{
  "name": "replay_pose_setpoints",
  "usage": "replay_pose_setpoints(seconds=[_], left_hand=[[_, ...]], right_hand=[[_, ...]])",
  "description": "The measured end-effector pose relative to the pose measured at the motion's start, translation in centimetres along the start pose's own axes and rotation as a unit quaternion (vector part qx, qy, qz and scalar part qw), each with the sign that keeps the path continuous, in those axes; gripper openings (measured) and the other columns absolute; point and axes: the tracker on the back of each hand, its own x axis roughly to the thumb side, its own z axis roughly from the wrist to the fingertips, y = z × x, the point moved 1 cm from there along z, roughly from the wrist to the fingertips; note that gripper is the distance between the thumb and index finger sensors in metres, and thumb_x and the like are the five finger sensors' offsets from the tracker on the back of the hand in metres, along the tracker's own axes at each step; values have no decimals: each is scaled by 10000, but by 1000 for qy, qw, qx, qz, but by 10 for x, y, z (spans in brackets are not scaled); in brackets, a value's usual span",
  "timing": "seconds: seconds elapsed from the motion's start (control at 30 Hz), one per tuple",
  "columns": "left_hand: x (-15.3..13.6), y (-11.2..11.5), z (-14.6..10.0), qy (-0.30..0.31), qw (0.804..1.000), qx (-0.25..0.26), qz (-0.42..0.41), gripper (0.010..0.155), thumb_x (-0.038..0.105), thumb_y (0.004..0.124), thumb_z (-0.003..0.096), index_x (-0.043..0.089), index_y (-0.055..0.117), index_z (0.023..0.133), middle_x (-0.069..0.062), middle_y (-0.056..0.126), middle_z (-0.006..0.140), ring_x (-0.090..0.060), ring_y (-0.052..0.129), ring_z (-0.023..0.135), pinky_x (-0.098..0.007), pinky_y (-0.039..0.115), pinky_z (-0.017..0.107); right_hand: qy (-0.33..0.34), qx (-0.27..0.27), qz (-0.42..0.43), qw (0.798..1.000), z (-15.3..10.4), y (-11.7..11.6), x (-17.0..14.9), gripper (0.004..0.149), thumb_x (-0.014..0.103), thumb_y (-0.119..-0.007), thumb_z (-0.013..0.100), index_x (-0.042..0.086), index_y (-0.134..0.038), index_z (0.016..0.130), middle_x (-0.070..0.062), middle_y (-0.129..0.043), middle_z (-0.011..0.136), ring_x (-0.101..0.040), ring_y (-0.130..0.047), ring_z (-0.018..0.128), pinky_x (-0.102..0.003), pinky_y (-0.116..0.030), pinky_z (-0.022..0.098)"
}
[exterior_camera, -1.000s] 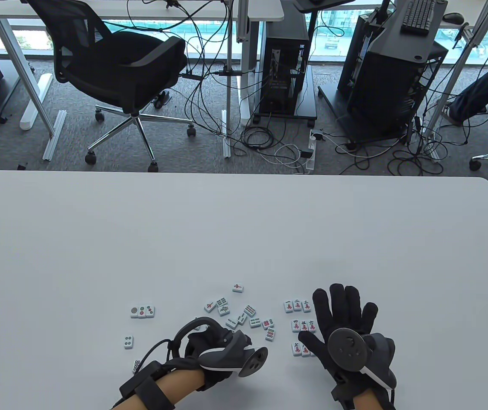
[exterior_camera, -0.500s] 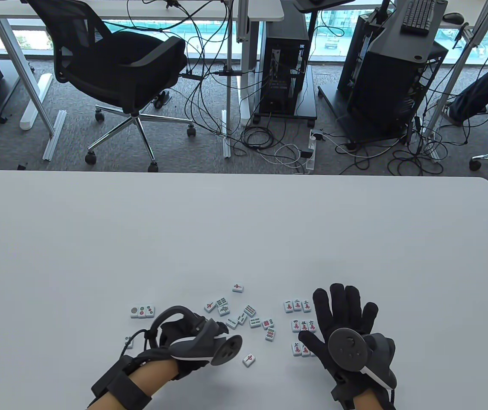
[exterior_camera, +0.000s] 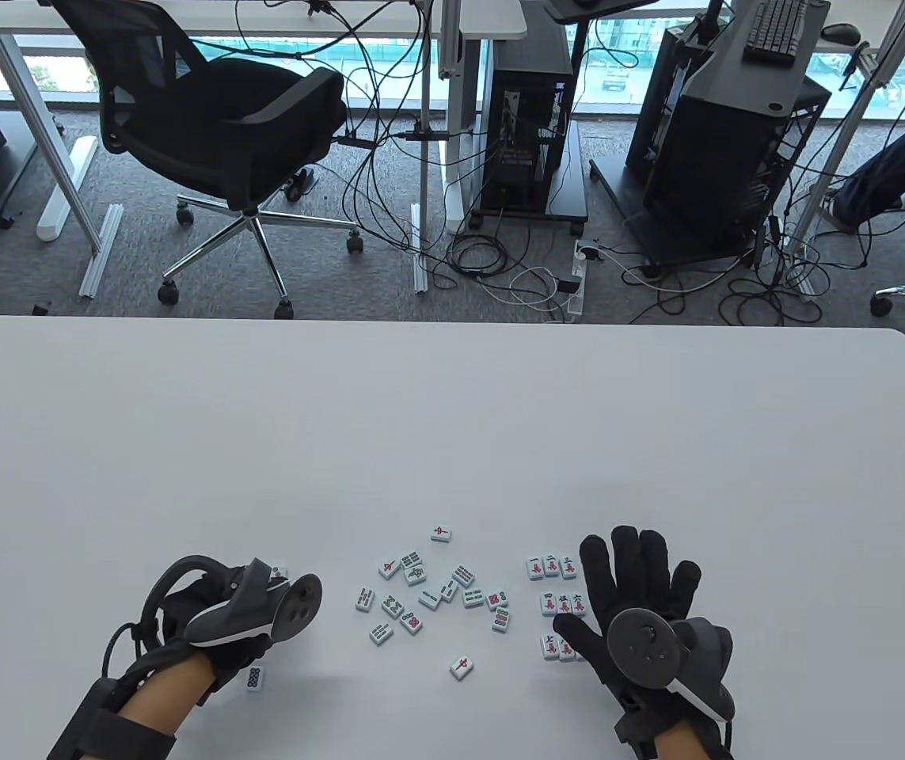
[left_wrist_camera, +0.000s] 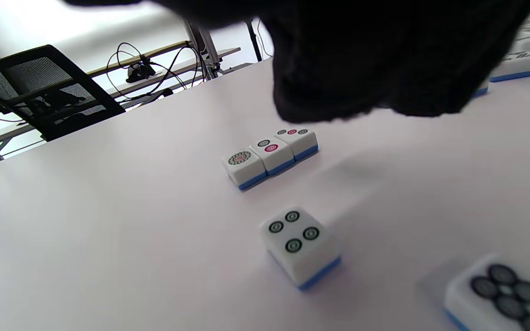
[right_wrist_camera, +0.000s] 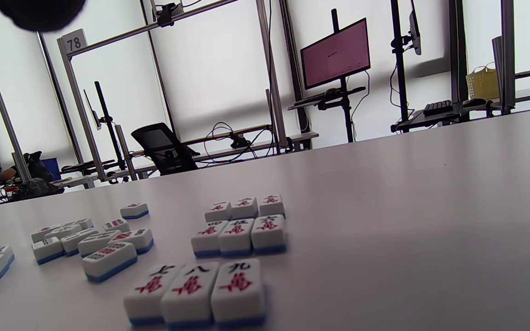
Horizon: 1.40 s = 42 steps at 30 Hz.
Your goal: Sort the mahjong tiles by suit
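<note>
Moved left since half a second ago: left hand (exterior_camera: 218,613), off the loose pile and now above the dot tiles at table's (exterior_camera: 452,412) left front, uncovering four more pile tiles near front of pile. Right hand (exterior_camera: 634,609) unchanged, flat on table, fingers spread, palm down, holding nothing, lying beside and partly over the character block (exterior_camera: 559,606). Left hand grip: cannot tell, fingers hidden under tracker (exterior_camera: 254,609) from above, only a dark glove mass (left_wrist_camera: 384,55) at top of wrist view, nothing visibly held. Dot row (left_wrist_camera: 272,156) of three tiles touching side by side, face up, mostly hidden under left hand from above, clear in left wrist view. Four-dot tile (left_wrist_camera: 299,246) alone, face up, nearer than the row, apart from it. Another dot tile (exterior_camera: 256,677) face up just by left wrist, also at lower right corner of left wrist view, blurred. Loose pile (exterior_camera: 436,598) in middle between hands, face up, mixed bamboo and dot faces, scattered at angles, some touching. Red-marked tile (exterior_camera: 441,533) alone behind pile. Second red-marked tile (exterior_camera: 462,667) alone in front of pile. Character block right of pile, three rows of three, rows slightly apart, tiles in each row touching, red characters up; front row (right_wrist_camera: 196,289) closest in right wrist view.
</note>
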Motion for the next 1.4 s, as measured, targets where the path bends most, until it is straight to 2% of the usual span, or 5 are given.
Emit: replay_pose_setpoints(seconds=[0.33, 0.63, 0.9, 1.1, 1.4], left_hand=[[-2, 30, -4, -16, 1000, -18, 19, 593, 514, 903, 283, 232, 854, 802, 154, 998, 315, -44, 907, 33, -307, 842, 152], [-5, 34, -6, -30, 999, -24, 15, 623, 517, 897, 286, 231, 824, 835, 158, 998, 338, -45, 916, 52, -309, 843, 178], [3, 5, -4, -20, 999, 14, -20, 607, 517, 892, 293, 246, 832, 833, 152, 1005, 366, -50, 931, 76, -314, 846, 189], [33, -25, 13, 8, 996, 83, -11, 570, 535, 871, 301, 245, 866, 791, 156, 1004, 349, -47, 926, 61, -310, 845, 184], [91, -50, 40, 47, 990, 137, 1, 512, 562, 844, 314, 226, 919, 692, 164, 996, 288, -42, 900, 12, -304, 839, 135]], right_hand=[[2, 3, -4, 1000, 1, -1, 1, 844, 650, -575, 450, 306, -121, 1074, -121, -51, 1142, -422, -3, 1008, -736, -112, 664], [1, 5, -4, 1000, 1, -2, 1, 843, 650, -575, 451, 306, -121, 1074, -121, -51, 1142, -423, -4, 1008, -736, -112, 664], [1, 5, -4, 1000, 0, -2, 1, 842, 649, -575, 451, 308, -121, 1074, -121, -50, 1142, -423, -3, 1008, -736, -111, 665], [2, 4, -2, 1000, 0, -2, 1, 842, 648, -575, 452, 307, -121, 1074, -120, -50, 1142, -423, -2, 1008, -736, -112, 664], [2, 3, 1, 1000, 0, -2, 1, 842, 648, -576, 451, 308, -123, 1074, -119, -49, 1143, -420, -1, 1009, -736, -109, 665]])
